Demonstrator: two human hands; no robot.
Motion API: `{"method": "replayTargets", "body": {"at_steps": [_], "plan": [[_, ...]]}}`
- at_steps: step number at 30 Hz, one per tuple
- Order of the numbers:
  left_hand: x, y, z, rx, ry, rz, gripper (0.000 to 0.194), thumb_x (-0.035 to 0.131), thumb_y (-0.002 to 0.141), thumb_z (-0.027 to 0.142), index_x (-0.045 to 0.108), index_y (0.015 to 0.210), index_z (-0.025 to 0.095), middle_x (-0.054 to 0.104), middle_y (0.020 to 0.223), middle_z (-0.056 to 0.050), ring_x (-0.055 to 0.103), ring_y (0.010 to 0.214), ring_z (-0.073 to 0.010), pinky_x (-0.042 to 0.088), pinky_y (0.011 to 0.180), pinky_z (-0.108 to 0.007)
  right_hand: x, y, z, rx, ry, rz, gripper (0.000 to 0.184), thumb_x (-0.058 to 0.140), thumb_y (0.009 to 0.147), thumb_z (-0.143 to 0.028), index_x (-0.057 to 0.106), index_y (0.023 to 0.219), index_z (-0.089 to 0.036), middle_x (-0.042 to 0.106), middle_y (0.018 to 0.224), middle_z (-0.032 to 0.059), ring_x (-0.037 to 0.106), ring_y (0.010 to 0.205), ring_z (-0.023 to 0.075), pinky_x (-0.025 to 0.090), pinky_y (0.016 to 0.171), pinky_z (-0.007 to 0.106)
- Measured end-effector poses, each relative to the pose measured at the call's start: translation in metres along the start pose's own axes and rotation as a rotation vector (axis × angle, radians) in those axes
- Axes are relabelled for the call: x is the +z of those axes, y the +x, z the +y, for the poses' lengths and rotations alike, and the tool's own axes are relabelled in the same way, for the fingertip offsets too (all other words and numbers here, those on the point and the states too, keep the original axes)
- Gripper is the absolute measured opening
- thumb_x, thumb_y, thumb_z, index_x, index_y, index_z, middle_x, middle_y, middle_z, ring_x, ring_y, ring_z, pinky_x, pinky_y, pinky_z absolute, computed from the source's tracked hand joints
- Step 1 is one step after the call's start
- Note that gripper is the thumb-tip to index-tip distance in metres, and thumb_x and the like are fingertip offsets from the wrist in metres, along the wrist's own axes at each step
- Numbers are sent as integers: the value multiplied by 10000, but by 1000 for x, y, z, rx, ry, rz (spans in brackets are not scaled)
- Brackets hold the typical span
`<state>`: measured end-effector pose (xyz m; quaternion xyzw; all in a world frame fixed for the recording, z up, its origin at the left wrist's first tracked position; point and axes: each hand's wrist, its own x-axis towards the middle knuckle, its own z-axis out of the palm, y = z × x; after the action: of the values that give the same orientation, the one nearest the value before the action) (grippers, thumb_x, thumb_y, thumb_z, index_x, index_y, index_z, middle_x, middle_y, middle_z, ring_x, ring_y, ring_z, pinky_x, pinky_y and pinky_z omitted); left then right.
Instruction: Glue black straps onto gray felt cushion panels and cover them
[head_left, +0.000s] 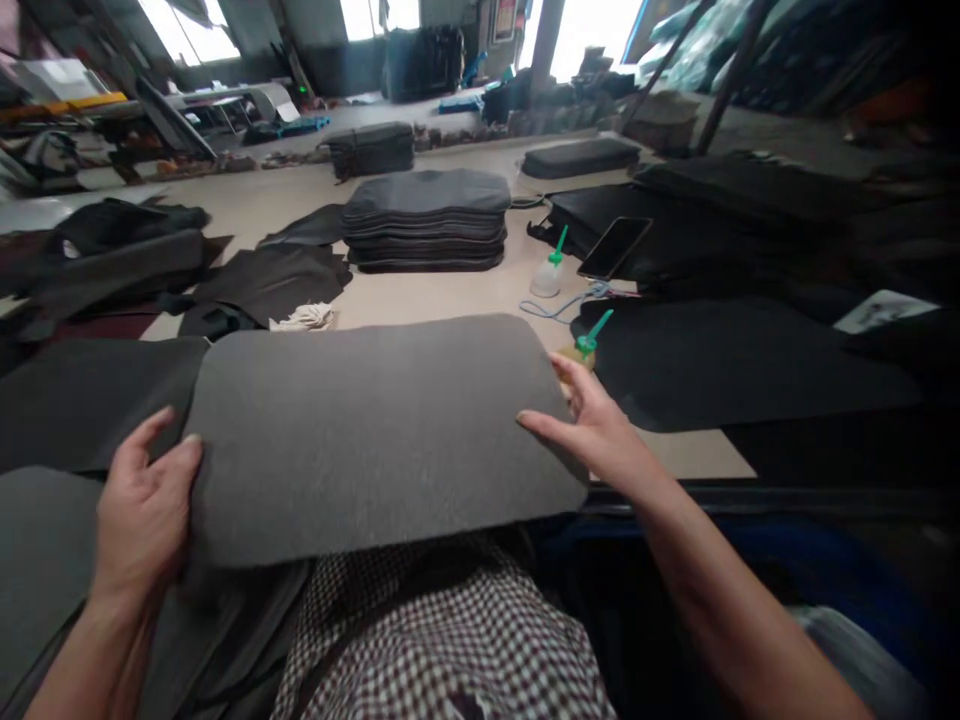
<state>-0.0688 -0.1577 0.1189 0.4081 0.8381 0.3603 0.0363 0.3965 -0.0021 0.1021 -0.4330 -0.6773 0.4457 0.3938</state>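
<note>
A dark grey rounded rectangular panel (pixel 382 440), stiff and flat like felt or fabric-covered board, spans the space between my hands above the table's front edge. My right hand (pixel 589 420) grips its right edge, thumb on top and fingers curled behind. At the left edge, my left hand (pixel 146 490) steadies the panel with the thumb against its rim; the index finger stands off it, and the other fingers are partly hidden. Just behind my right hand is a small glue bottle (pixel 586 350) with a green nozzle.
A stack of similar panels (pixel 427 222) stands mid-table. A second green-tipped bottle (pixel 550 270), a phone (pixel 616 247) and blue cord (pixel 559 308) lie right of it. Dark sheets (pixel 750 360) cover the right side; cut pieces (pixel 262 285) and white gloves (pixel 306 318) lie left.
</note>
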Motion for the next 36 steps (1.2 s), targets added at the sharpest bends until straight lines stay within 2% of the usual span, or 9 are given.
{"method": "replayTargets", "body": {"at_steps": [2,4,7,9,11,18,24,31,36], "plan": [[28,27,27,37,-172,-17,723,625,893,587,332,1542,457,732,979,114,661,841,-194,571,776,-357,-5,17,13,-19,-56,50,878,766,835,-409,253,1527,-238,626,1375,140,650,1214,301,536,1038,465],[55,48,39,145,-189,-76,664,640,906,538,438,1514,360,722,938,78,638,804,-163,551,786,-324,-7,28,27,-46,-157,130,867,777,814,-391,270,1498,-225,646,1318,142,665,1163,295,545,1005,447],[89,67,35,285,-145,-200,433,602,929,508,697,1247,229,735,1053,-4,651,915,-182,528,860,-315,-7,33,44,-61,-326,192,544,773,807,-401,540,1264,-217,683,1189,100,665,1083,280,537,968,427],[104,72,28,297,-145,-256,405,581,933,508,731,1165,212,734,1121,-30,653,988,-202,513,900,-314,-6,31,53,-20,-379,148,287,720,852,-422,654,1037,-214,715,1033,63,672,946,248,544,894,402],[113,73,20,276,-132,-286,433,578,923,523,724,1183,209,734,1122,-36,648,988,-208,505,891,-304,-4,27,60,30,-383,95,240,664,895,-432,698,976,-209,730,950,47,663,842,221,545,826,380],[114,67,6,258,10,-445,703,726,759,627,662,1322,211,697,1157,-73,615,904,-219,494,800,-315,-5,16,66,-89,-374,-44,434,673,884,-368,655,1300,-245,682,1313,66,627,1216,272,474,1079,440],[120,66,-1,312,-42,-488,698,768,734,566,655,1327,214,686,1226,-86,616,1011,-238,488,891,-345,0,12,68,-37,-407,-42,418,697,862,-368,692,1253,-220,717,1245,79,662,1156,284,495,1059,470],[114,62,9,168,-352,-504,744,817,705,513,632,1332,157,678,1258,-113,633,1063,-226,516,924,-339,4,9,54,24,-376,48,443,721,849,-410,700,1256,-237,721,1247,73,664,1175,297,504,1074,456],[109,61,8,260,-304,-462,660,788,761,492,642,1322,178,680,1270,-103,635,1091,-235,511,964,-364,3,12,57,-8,-368,52,452,688,868,-401,677,1286,-229,709,1278,72,654,1194,294,492,1083,475]]}}
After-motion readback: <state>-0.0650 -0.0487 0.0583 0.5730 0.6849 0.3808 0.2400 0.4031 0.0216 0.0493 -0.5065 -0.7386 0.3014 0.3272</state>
